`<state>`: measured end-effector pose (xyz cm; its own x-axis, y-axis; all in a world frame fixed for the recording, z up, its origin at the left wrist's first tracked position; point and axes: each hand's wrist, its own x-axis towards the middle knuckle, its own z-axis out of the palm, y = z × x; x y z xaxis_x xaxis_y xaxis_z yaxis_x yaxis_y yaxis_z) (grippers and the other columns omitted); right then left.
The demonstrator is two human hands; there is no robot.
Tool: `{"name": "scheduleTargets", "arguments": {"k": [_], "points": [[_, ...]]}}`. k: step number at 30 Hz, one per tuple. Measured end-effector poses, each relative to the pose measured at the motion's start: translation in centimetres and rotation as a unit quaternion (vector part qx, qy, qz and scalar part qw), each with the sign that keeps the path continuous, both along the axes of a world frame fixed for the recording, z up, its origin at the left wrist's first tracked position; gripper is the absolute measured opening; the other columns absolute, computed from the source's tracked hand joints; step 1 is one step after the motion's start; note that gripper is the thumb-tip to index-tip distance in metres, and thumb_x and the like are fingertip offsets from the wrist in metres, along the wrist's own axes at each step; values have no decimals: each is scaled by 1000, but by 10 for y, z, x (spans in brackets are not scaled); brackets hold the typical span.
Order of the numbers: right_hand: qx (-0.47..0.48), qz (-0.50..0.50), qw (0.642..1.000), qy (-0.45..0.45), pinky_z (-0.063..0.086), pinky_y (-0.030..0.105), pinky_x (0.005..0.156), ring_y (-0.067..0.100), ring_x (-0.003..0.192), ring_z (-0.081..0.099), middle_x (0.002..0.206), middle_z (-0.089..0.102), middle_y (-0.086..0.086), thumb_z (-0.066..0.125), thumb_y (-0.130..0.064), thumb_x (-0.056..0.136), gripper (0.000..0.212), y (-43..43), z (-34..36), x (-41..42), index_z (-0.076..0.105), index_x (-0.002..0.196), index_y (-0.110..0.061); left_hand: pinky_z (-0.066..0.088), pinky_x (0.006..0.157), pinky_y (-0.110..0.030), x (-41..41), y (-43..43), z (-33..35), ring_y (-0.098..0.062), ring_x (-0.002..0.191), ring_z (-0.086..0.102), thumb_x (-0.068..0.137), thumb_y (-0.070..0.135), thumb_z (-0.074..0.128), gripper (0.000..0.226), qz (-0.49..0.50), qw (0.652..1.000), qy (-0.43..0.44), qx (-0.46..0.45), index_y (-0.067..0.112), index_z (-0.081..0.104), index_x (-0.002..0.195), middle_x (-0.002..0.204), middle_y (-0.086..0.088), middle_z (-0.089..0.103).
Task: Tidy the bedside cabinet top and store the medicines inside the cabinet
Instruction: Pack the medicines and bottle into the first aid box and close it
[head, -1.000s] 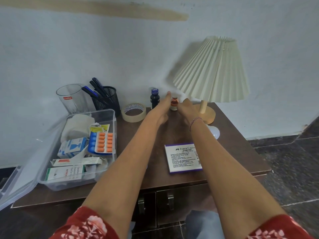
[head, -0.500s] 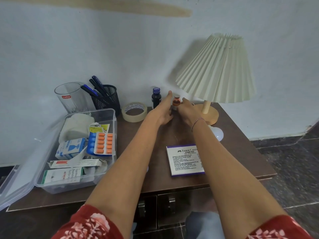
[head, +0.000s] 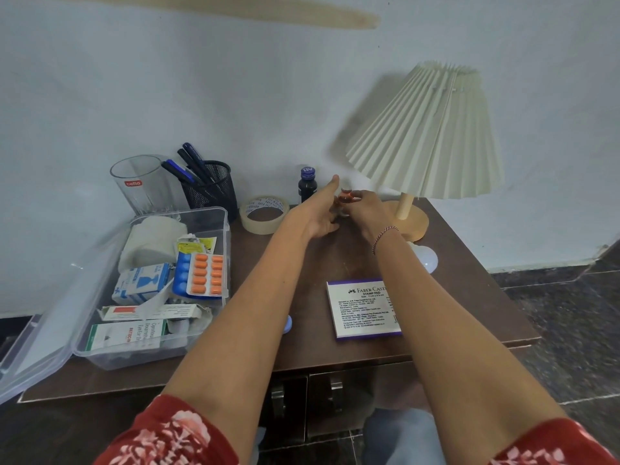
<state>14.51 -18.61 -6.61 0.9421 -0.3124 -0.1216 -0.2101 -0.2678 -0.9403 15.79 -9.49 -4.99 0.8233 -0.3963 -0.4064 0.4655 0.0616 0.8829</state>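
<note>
Nearest, below the front edge, the cabinet doors (head: 352, 397) are closed, so nothing is stored yet. On the cabinet top (head: 335, 256) a stamp pad box (head: 364, 308) lies flat near the front. To its left stands an open clear tub (head: 151, 355) with medicine cartons and a blister strip (head: 203, 275) inside.

Both arms reach over these to the back. The right hand (head: 365, 209) pinches a small vial (head: 345, 196) with an orange label, fingertips curled round its upper part. The left hand (head: 318, 213) sits against the vial's other side, forefinger straight and the lower fingers bent. Whether it grips the vial cannot be told. A dark bottle (head: 307, 186) stands just beside it, near a tape roll (head: 265, 214), with the lamp (head: 426, 135) to the right.

The step in hand looks like gathering loose medicines. Next the vial likely needs lifting clear of the lamp shade and carrying to the tub, kept upright. The dark bottle would follow.
</note>
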Motion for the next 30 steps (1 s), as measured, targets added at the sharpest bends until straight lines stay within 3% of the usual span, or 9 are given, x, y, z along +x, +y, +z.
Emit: {"name": "scheduleTargets", "arguments": {"k": [3, 5, 9, 14, 17, 22, 24, 28, 30], "points": [[-1, -12, 1000, -4, 49, 40, 100, 28, 110, 60, 120, 62, 16, 54, -6, 93, 32, 5, 3, -6, 56, 125, -4, 21, 118, -39, -6, 3, 4, -21, 127, 47, 97, 54, 30, 65, -6, 1000, 6, -3, 3, 45, 133, 137, -11, 50], [6, -17, 1000, -6, 48, 38, 101, 27, 112, 60, 122, 62, 15, 54, -6, 93, 33, 9, 4, -10, 55, 126, -4, 25, 117, -38, -9, 7, 7, -22, 126, 48, 96, 55, 32, 66, -1, 1000, 1, 0, 2, 44, 134, 137, -13, 50], [50, -20, 998, -22, 48, 35, 102, 27, 113, 60, 123, 62, 15, 58, -3, 90, 37, 14, 7, -19, 55, 127, -2, 49, 85, -27, -16, 16, 15, -15, 72, 57, 95, 54, 37, 61, 26, 999, -12, 24, 0, 51, 121, 88, -7, 58], [90, -17, 995, -43, 49, 38, 101, 29, 113, 61, 119, 64, 19, 64, 7, 81, 40, 17, 11, -29, 58, 121, 3, 55, 57, -23, -33, 31, 29, -16, 71, 60, 96, 50, 38, 57, 19, 997, -42, 68, -1, 51, 117, 89, -9, 59], [86, -15, 995, -51, 50, 37, 98, 29, 111, 62, 118, 64, 20, 64, 11, 78, 43, 23, 16, -38, 58, 121, 4, 52, 62, -22, -45, 40, 35, -16, 73, 60, 97, 47, 40, 56, 20, 996, -52, 70, -1, 51, 124, 91, -8, 60], [64, -9, 994, -87, 52, 37, 94, 31, 108, 63, 115, 65, 22, 65, 9, 77, 42, 39, 27, -56, 59, 118, 3, 49, 72, -22, -69, 55, 50, -14, 71, 56, 98, 46, 38, 45, 38, 995, -73, 58, 5, 54, 108, 84, -5, 58], [66, 0, 992, -106, 54, 29, 82, 27, 100, 65, 113, 66, 21, 66, 9, 76, 40, 46, 33, -62, 60, 115, 2, 46, 85, -26, -80, 63, 56, -13, 76, 56, 98, 46, 38, 44, 47, 993, -86, 64, 6, 55, 105, 86, -3, 58], [42, 35, 990, -130, 50, 10, 66, 16, 87, 61, 109, 69, 16, 70, 4, 76, 37, 62, 41, -78, 63, 112, -3, 47, 77, -23, -106, 84, 62, -11, 76, 57, 100, 37, 38, 32, 86, 987, -109, 79, 15, 57, 86, 86, -1, 59], [18, 57, 988, -145, 43, -2, 55, 13, 84, 60, 106, 69, 13, 73, -1, 75, 38, 70, 42, -88, 64, 112, -6, 49, 82, -27, -116, 97, 64, -16, 86, 60, 100, 34, 40, 31, 112, 981, -124, 98, 11, 59, 94, 93, -5, 62]]}}
